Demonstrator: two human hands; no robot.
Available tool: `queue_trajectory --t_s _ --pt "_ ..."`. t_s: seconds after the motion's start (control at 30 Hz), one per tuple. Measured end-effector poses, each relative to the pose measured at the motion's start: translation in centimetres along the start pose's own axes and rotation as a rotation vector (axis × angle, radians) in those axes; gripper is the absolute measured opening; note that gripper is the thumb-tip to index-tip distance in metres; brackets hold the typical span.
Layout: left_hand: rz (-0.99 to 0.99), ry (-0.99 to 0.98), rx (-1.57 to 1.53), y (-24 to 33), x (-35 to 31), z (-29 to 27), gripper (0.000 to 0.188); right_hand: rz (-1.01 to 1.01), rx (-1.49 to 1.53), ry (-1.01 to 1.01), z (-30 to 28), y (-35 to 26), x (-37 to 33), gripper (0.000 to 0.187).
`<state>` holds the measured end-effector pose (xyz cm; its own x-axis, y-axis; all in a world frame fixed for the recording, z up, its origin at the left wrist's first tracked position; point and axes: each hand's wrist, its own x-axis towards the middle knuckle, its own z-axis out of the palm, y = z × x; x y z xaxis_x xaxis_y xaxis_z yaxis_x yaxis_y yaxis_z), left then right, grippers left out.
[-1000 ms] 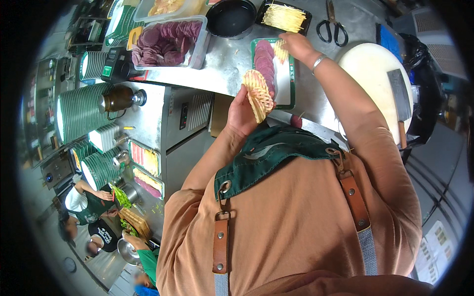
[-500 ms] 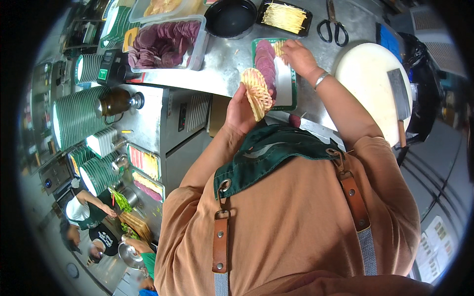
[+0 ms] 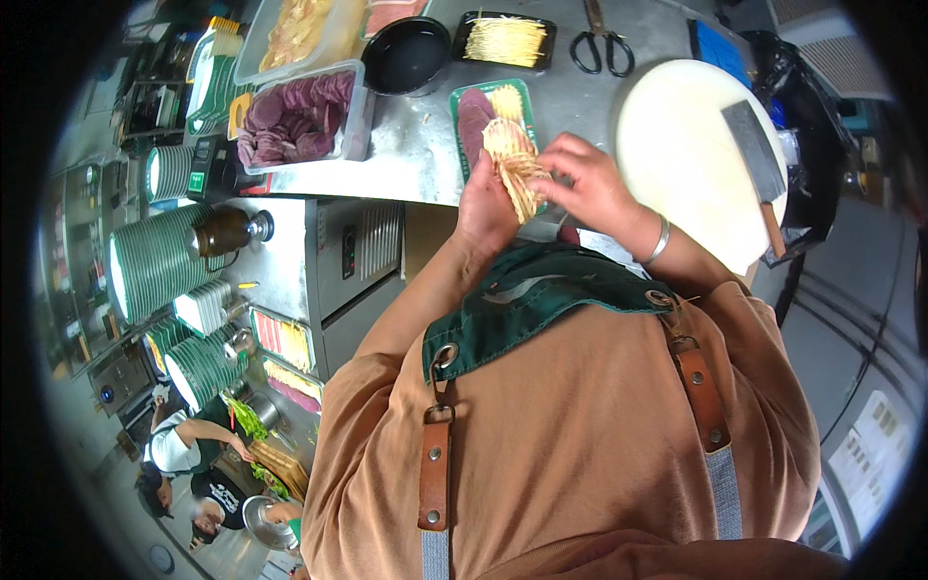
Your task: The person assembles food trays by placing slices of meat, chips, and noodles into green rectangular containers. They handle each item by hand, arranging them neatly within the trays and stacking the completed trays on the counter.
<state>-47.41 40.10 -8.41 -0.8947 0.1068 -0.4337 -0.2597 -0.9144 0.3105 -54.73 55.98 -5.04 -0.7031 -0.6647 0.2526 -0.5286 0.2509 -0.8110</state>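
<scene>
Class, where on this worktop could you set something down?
Nearly bare steel lies between the purple-slice tub and green-rimmed tray; the round board is bare left of the cleaver. The tray's near end is crowded by the left hand and right hand.

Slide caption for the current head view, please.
Left hand holds pale ridged slices, right hand at their edge, near a green-rimmed tray bearing purple slices.

Round white cutting board (image 3: 667,145) is lying on the metal tabletop (image 3: 570,108); cleaver (image 3: 754,150) is resting on its right part. Black-handled scissors (image 3: 598,31) are lying between board and black bowl (image 3: 406,58). Brown jug (image 3: 220,235) is standing beside stacked green-edged plates (image 3: 155,259). White-sleeved co-worker (image 3: 169,443) is extending one arm.
</scene>
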Motion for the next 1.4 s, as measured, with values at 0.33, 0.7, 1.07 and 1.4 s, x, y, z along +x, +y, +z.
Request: queue_trajectory --t_s 0.33,0.7,1.07,1.4 --pt "-0.001 -0.057 -0.016 -7.1 3.6 4.8 0.051 0.319 -0.077 -0.002 -4.8 -0.6 -4.7 0.034" --pt "-0.145 -0.197 -0.051 -11.7 4.7 9.6 0.051 0.354 0.409 0.342 -10.3 3.0 -11.0 0.033" --pt "-0.177 -0.162 -0.053 -11.7 3.8 9.7 0.048 0.581 0.567 0.614 -19.9 6.9 -13.2 0.030" --pt "-0.013 -0.172 -0.125 -9.5 2.9 7.0 0.046 0.531 0.528 0.173 -7.7 4.5 -8.7 0.036"
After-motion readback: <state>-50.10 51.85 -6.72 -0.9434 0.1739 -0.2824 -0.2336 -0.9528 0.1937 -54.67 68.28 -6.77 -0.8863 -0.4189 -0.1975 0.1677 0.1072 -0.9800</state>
